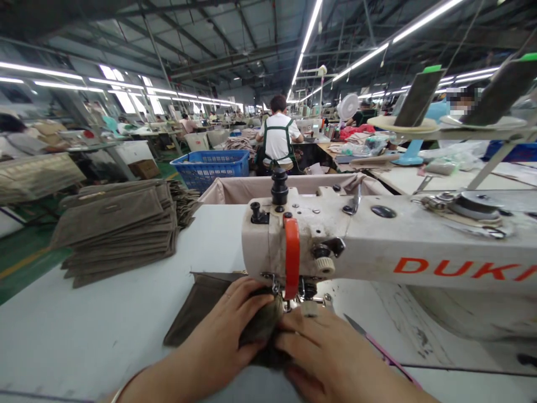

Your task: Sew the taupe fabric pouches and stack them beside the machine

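Cloth (pixel 197 305) at lower centre, held by left hand (pixel 230 324) and right hand (pixel 321 347), could pucker if they pull unevenly.

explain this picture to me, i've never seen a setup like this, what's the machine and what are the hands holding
There is one picture, taken from a camera on the worker's head, looking forward and down. The big pale machine is a sewing machine. The bare hands are the worker's own: the left hand holds a dark fabric piece between thumb and fingers, and the right hand touches it beside the machine's working end. On the white tabletop are a stack of similar pieces, at the left, and a pink-handled tool, right of the hands.
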Available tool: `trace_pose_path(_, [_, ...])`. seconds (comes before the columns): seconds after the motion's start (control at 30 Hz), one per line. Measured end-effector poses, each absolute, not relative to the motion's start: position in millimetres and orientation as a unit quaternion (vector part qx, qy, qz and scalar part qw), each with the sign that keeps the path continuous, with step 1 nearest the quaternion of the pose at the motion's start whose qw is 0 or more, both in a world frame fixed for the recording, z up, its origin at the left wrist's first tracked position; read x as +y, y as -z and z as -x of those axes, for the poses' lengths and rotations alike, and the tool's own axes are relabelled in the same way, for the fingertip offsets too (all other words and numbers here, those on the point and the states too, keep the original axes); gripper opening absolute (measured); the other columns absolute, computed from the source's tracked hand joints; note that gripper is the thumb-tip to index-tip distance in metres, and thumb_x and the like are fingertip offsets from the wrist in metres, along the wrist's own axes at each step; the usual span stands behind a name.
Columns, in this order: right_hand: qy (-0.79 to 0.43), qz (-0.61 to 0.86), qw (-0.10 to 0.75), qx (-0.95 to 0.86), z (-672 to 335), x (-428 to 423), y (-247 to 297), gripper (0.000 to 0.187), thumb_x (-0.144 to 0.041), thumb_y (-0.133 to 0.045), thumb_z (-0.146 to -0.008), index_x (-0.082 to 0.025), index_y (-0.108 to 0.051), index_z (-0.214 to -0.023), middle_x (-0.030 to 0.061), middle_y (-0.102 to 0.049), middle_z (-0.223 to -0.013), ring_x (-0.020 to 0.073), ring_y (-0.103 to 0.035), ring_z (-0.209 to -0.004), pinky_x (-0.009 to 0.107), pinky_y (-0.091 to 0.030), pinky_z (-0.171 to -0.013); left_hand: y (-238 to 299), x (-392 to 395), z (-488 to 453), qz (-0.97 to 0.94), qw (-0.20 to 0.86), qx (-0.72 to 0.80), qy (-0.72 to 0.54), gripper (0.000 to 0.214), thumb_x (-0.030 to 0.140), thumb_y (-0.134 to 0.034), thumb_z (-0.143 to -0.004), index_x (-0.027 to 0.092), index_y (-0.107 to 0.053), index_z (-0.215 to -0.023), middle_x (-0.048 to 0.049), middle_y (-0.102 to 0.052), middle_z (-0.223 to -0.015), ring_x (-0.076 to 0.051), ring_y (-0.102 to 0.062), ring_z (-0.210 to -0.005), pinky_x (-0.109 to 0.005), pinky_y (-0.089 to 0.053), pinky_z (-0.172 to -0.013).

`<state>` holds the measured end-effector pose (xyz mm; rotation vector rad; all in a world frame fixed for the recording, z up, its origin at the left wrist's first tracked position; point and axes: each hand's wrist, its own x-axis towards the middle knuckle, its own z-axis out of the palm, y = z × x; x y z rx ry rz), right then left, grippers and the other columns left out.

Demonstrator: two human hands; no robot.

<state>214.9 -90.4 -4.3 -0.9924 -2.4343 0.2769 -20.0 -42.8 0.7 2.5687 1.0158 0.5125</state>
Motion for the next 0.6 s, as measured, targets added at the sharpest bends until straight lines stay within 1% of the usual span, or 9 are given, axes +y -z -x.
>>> trace_pose_path(0.03, [-0.098, 0.344, 0.241, -0.902, -212, -92, 6, 0.015, -0.021, -0.065, -0.085, -0.022, -0.063, -0.100, 0.0027, -0.067, -0.108, 0.0215, -0.059, -0.103, 0.036, -0.048, -0.090, 0, -40, 22, -0.910, 0.150, 0.351, -0.162, 0.066, 0.009, -0.071, -0.077, 0.026, -0.048, -0.136, -0.0088, -0.047, -0.144, -0.031, -0.037, -0.138, -0.057, -0.033, -0.115])
trace_pose_path(0.1, [-0.071, 0.334, 0.230, -0.911, -208, -94, 11, 0.011, -0.020, -0.062, -0.088, -0.020, -0.064, -0.099, 0.0036, -0.069, -0.104, 0.0204, -0.061, -0.099, 0.035, -0.049, -0.089, 0, -33, 27, -0.923, 0.131, 0.336, -0.131, 0.072, 0.013, -0.074, -0.077, 0.026, -0.044, -0.141, -0.0099, -0.045, -0.146, -0.034, -0.032, -0.141, -0.060, -0.033, -0.114])
trace_pose_path(0.2, [-0.034, 0.334, 0.204, -0.920, -205, -92, 17, 0.006, -0.016, -0.061, -0.089, -0.018, -0.065, -0.092, 0.0035, -0.070, -0.094, 0.0189, -0.063, -0.087, 0.032, -0.051, -0.078, -5, -21, 36, -0.932, 0.124, 0.320, -0.112, 0.074, 0.019, -0.078, -0.077, 0.024, -0.044, -0.143, -0.0122, -0.045, -0.147, -0.035, -0.032, -0.141, -0.057, -0.036, -0.112])
trace_pose_path(0.23, [-0.028, 0.334, 0.197, -0.922, -204, -92, 17, 0.004, -0.018, -0.062, -0.088, -0.018, -0.065, -0.090, 0.0027, -0.070, -0.091, 0.0186, -0.062, -0.084, 0.032, -0.051, -0.074, -8, -19, 38, -0.935, 0.122, 0.313, -0.112, 0.072, 0.020, -0.077, -0.078, 0.024, -0.044, -0.143, -0.0120, -0.046, -0.146, -0.034, -0.034, -0.140, -0.056, -0.037, -0.112])
trace_pose_path(0.3, [-0.016, 0.330, 0.199, -0.923, -203, -91, 17, 0.001, -0.020, -0.065, -0.087, -0.019, -0.066, -0.088, 0.0004, -0.069, -0.085, 0.0180, -0.062, -0.079, 0.031, -0.050, -0.069, -12, -21, 39, -0.941, 0.112, 0.293, -0.127, 0.060, 0.018, -0.072, -0.084, 0.028, -0.050, -0.139, -0.0091, -0.049, -0.143, -0.031, -0.041, -0.136, -0.051, -0.040, -0.111])
trace_pose_path(0.33, [-0.008, 0.323, 0.205, -0.924, -203, -92, 16, 0.001, -0.021, -0.065, -0.086, -0.020, -0.066, -0.087, -0.0007, -0.069, -0.083, 0.0176, -0.061, -0.077, 0.031, -0.050, -0.067, -15, -24, 38, -0.944, 0.106, 0.281, -0.138, 0.052, 0.017, -0.068, -0.087, 0.029, -0.054, -0.136, -0.0076, -0.052, -0.140, -0.028, -0.046, -0.132, -0.048, -0.042, -0.111])
trace_pose_path(0.4, [0.005, 0.307, 0.213, -0.927, -203, -93, 16, 0.001, -0.021, -0.066, -0.086, -0.021, -0.066, -0.086, -0.0016, -0.069, -0.082, 0.0170, -0.060, -0.074, 0.030, -0.048, -0.063, -19, -34, 32, -0.950, 0.090, 0.252, -0.159, 0.041, 0.012, -0.058, -0.092, 0.027, -0.058, -0.130, -0.0064, -0.059, -0.132, -0.023, -0.054, -0.124, -0.041, -0.046, -0.107])
trace_pose_path(0.5, [0.021, 0.299, 0.221, -0.928, -202, -95, 18, 0.006, -0.020, -0.065, -0.087, -0.022, -0.065, -0.080, -0.0028, -0.068, -0.081, 0.0165, -0.059, -0.072, 0.030, -0.045, -0.058, -19, -51, 20, -0.958, 0.063, 0.221, -0.173, 0.040, 0.007, -0.047, -0.092, 0.022, -0.059, -0.128, -0.0070, -0.067, -0.119, -0.020, -0.061, -0.111, -0.035, -0.052, -0.100])
trace_pose_path(0.6, [0.034, 0.297, 0.221, -0.928, -202, -97, 21, 0.013, -0.019, -0.064, -0.088, -0.022, -0.063, -0.075, -0.0043, -0.067, -0.076, 0.0161, -0.059, -0.070, 0.031, -0.042, -0.054, -12, -62, 11, -0.961, 0.049, 0.213, -0.167, 0.040, 0.008, -0.046, -0.091, 0.020, -0.059, -0.126, -0.0075, -0.068, -0.116, -0.022, -0.063, -0.108, -0.036, -0.053, -0.098])
